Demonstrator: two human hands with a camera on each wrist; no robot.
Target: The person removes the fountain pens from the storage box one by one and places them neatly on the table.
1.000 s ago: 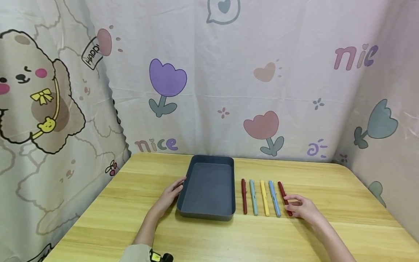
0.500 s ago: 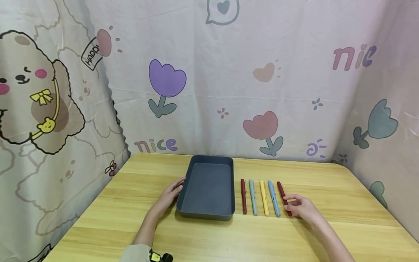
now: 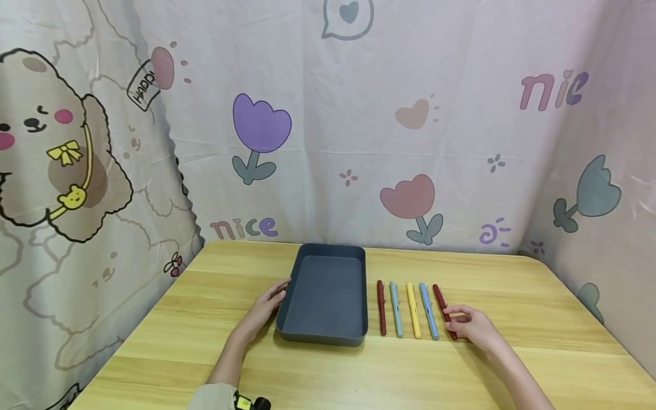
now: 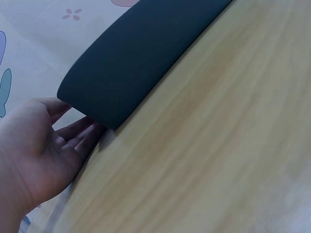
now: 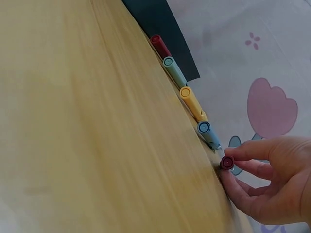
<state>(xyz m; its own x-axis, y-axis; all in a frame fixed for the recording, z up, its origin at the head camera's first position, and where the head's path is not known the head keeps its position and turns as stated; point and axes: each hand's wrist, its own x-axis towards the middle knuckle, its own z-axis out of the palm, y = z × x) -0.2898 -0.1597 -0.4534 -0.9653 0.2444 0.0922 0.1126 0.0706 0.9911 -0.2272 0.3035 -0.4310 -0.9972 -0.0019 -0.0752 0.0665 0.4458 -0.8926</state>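
My left hand (image 3: 262, 309) lies against the left wall of a dark grey rectangular tray (image 3: 324, 336), its fingers relaxed. In the left wrist view, the fingertips meet the foot of the tray's wall (image 4: 112, 73). At the right end of a row of pens, my right hand (image 3: 474, 329) pinches a dark red pen (image 3: 439, 295) between thumb and fingers. The right wrist view shows that pen's round end (image 5: 227, 162) between the fingertips, low at the tabletop. Left of it lie a blue pen (image 3: 429, 310), a yellow pen (image 3: 414, 310), a light green pen (image 3: 396, 310) and another dark red pen (image 3: 381, 307).
The pens lie side by side on the wooden table (image 3: 410, 376), just right of the tray. Behind the table hangs a printed curtain (image 3: 328, 114). A second stretch of curtain runs down the table's left side.
The red pen under my right hand has shifted very slightly. Both hands stay nearly where they were, and the tray and other pens keep their places.
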